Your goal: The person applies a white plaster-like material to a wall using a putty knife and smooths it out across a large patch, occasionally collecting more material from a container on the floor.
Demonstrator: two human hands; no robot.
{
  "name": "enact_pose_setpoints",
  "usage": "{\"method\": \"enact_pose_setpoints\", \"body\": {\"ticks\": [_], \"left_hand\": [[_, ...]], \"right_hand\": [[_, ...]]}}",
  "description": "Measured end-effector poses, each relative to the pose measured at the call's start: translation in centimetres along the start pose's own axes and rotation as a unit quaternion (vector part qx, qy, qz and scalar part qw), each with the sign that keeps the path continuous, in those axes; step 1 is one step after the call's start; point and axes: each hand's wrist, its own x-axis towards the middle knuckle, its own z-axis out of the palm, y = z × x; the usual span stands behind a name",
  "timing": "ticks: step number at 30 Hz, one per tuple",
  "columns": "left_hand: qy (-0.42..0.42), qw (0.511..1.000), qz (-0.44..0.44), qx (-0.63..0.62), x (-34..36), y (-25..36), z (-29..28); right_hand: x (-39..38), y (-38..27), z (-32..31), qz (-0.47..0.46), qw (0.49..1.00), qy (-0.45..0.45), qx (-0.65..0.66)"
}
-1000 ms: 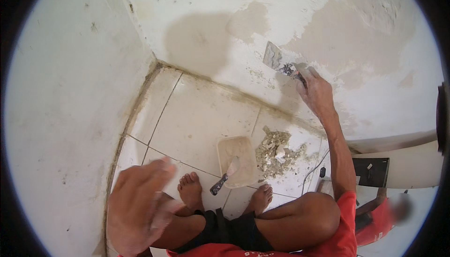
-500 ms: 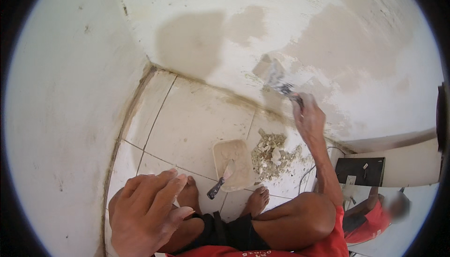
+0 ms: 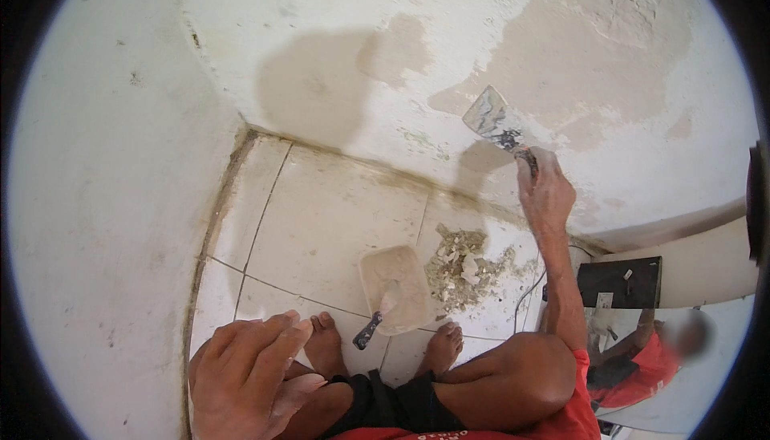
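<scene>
In my right hand (image 3: 548, 191) is a putty knife (image 3: 486, 111) with a wide, smeared blade, my fingers wrapped round its dark handle. The blade is up against or just off the white wall (image 3: 385, 111), beside a beige patch (image 3: 577, 63); whether it touches cannot be told. My left hand (image 3: 249, 376) is raised over my left knee, back upward, fingers stretched out and nothing seen in it. On the floor before my feet stands a shallow tub (image 3: 395, 279) of pale paste. A smaller putty knife (image 3: 370, 330) leans in it, its dark handle over the near rim.
A heap of broken plaster chips (image 3: 465, 270) lies right of the tub on the tiled floor (image 3: 337, 207). Farther right are a thin cable (image 3: 521, 302), a black panel (image 3: 622, 281) and a mirror (image 3: 722, 344) reflecting a person. The left wall (image 3: 104, 199) meets the floor close by.
My right hand and the putty knife have moved slightly to the right, and the blade now appears sharp rather than blurred. My left hand stays raised over the knee.
</scene>
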Motion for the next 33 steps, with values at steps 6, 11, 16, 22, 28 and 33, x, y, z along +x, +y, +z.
{"method": "enact_pose_setpoints", "body": {"ticks": [6,11,16,22,28,33], "left_hand": [[0.004,1.0,-0.01,-0.016,-0.2,-0.4,-0.2],[-0.002,1.0,-0.022,-0.004,0.0,0.0,0.1],[0.0,1.0,0.009,0.006,1.0,0.0,0.5],[-0.007,1.0,0.011,-0.018,0.4,0.4,0.5],[-0.009,1.0,0.001,-0.03,-0.1,-0.8,0.0],[-0.022,1.0,-0.006,-0.017,-0.1,-0.8,-0.1]], "right_hand": [[0.2,5.6,-3.5,0.03,0.999,0.011,0.013],[-1.7,3.1,-4.2,0.031,0.997,0.023,0.063],[0.5,0.0,0.2,-0.076,0.99,0.052,0.103],[2.0,1.1,2.8,-0.077,0.987,0.115,0.082],[-0.9,6.4,1.1,0.045,0.989,0.115,0.083],[-5.5,7.1,-0.4,0.062,0.986,0.11,0.107]]}}
